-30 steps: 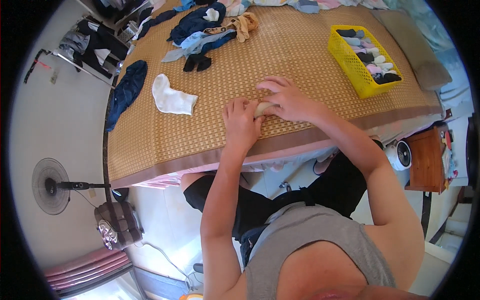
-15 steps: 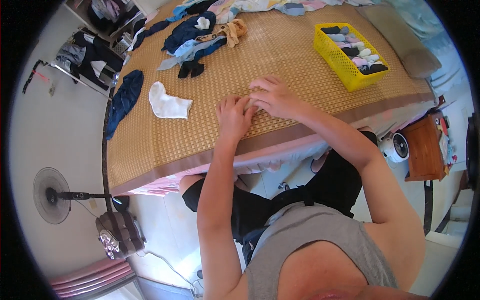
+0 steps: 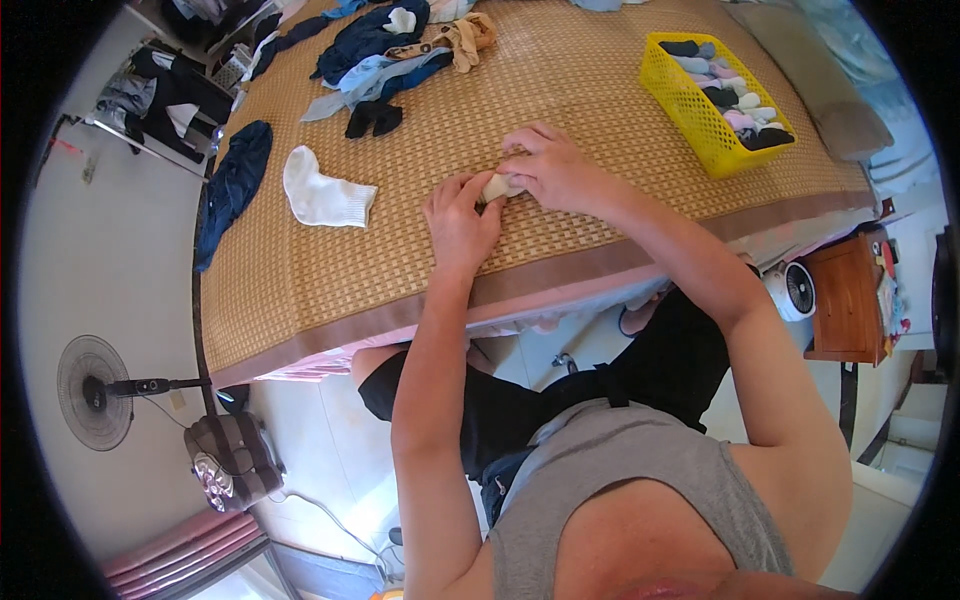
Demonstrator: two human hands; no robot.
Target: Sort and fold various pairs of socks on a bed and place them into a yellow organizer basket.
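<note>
Over the woven mat, both hands hold a small cream-white rolled sock (image 3: 497, 187). My left hand (image 3: 464, 222) grips its left end between thumb and fingers. From the right, my right hand (image 3: 556, 172) presses curled fingers onto the other end, partly hiding it. To the left of my hands, a white sock (image 3: 328, 190) lies flat with its ribbed cuff toward them. A yellow perforated basket (image 3: 693, 125) to the right holds several rolled socks in white, grey, pink and black.
A black sock pair (image 3: 373, 118) lies before a clothes pile (image 3: 375, 60). Dark blue cloth (image 3: 236, 190) lies at the mat's left edge. The bed mat (image 3: 300, 285) ends at a brown border. A standing fan (image 3: 95, 392) is lower left, a pillow (image 3: 815, 85) far right.
The cream-white roll now shows more plainly between my fingers, and my hands sit slightly further apart. The view has shifted a little; the flat white sock and basket lie as before.
</note>
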